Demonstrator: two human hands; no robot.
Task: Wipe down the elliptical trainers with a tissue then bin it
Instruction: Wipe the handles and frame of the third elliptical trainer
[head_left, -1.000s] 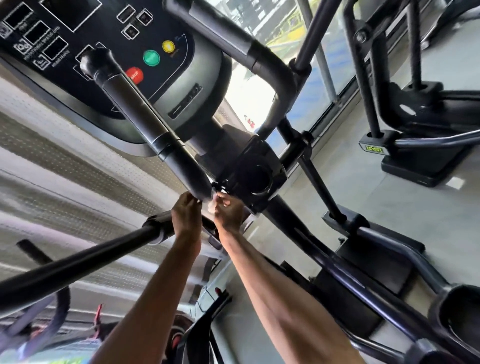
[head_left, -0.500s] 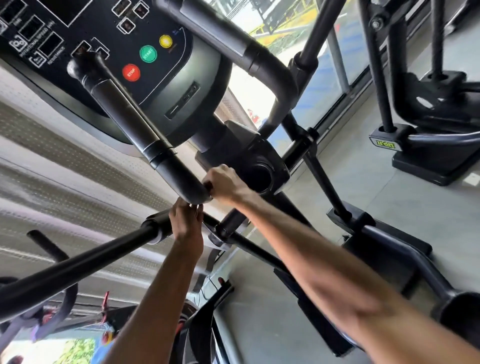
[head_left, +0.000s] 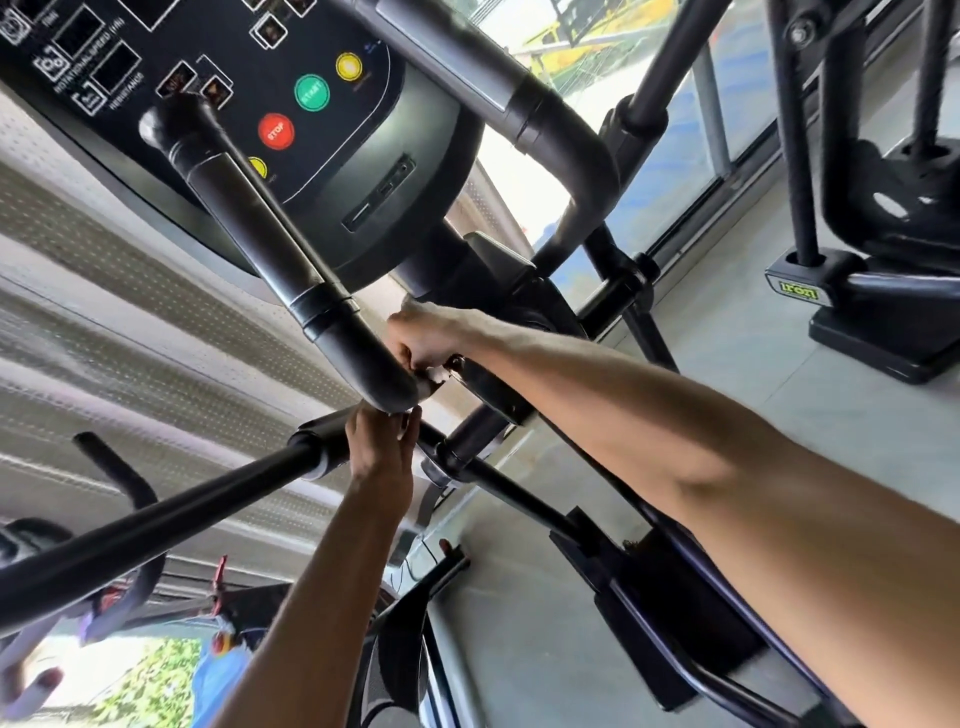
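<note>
Both our hands are crowding the lower bend of the padded black handlebar tube (head_left: 260, 244) on the black elliptical trainer (head_left: 501, 273). Our right hand (head_left: 423, 340), fisted, is pinching a crumpled white tissue (head_left: 435, 376) against that bend. Our left hand (head_left: 382, 457) is reaching up from below, its straight fingers (head_left: 397, 422) touching the bend's underside. Above, the dark console (head_left: 332, 31) is showing a red STOP button (head_left: 276, 131) and a green START button (head_left: 311, 92). Another black elliptical trainer (head_left: 883, 218) is standing well apart on the grey floor (head_left: 727, 415).
</note>
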